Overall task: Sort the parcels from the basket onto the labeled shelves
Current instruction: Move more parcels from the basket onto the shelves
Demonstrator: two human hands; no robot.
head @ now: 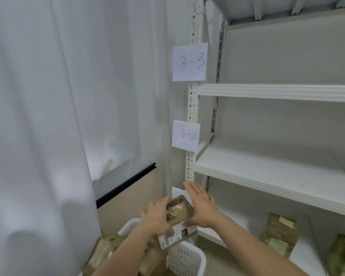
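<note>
Both hands hold one parcel (178,213) above the basket (184,259), likely to read its label before shelving. The left hand (157,217) grips its left edge; the right hand (201,206) presses flat, fingers straight, on the other. White shelves (277,92) marked 3-3 (190,61) and 3-2 (186,135) stand beside a curtain (48,116).
</note>
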